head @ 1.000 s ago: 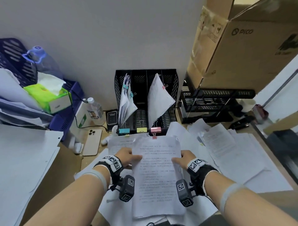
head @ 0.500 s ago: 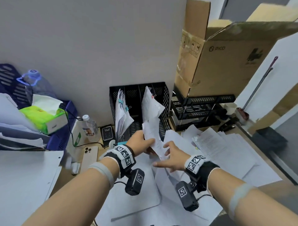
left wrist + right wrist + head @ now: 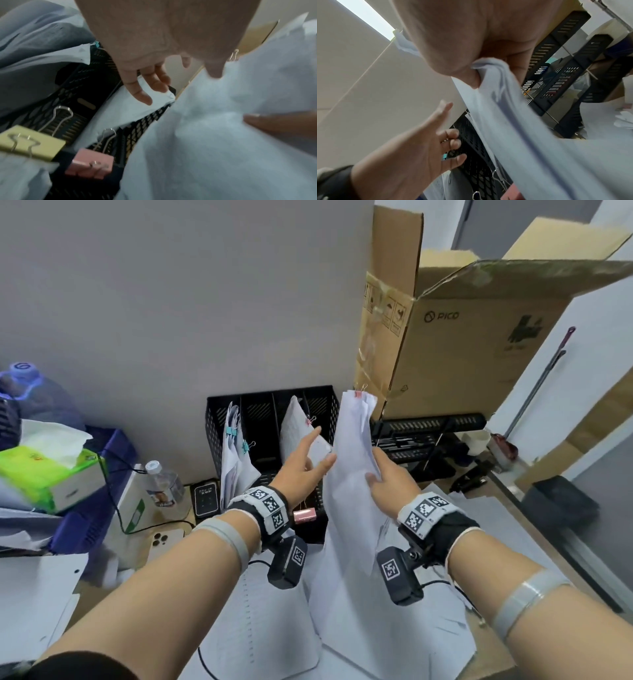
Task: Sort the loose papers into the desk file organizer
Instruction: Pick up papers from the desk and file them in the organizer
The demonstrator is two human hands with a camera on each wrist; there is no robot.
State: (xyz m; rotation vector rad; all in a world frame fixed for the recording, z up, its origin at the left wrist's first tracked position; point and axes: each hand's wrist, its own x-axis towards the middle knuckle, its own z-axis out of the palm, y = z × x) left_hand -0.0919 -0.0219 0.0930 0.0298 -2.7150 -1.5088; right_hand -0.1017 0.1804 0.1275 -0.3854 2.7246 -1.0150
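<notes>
While right hand (image 3: 383,474) grips clipped papers (image 3: 349,474) upright, left hand (image 3: 303,465) spread — organizer (image 3: 219,419) rim beside.

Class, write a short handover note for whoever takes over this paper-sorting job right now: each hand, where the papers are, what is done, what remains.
Right hand: grips the clipped paper stack, held upright just right of the black file organizer.
Left hand: open, fingers on the papers in the right slot.
Done: clipped bundles stand in the left and right slots.
Left: slot the held stack, then sort the loose sheets on the desk.
</notes>
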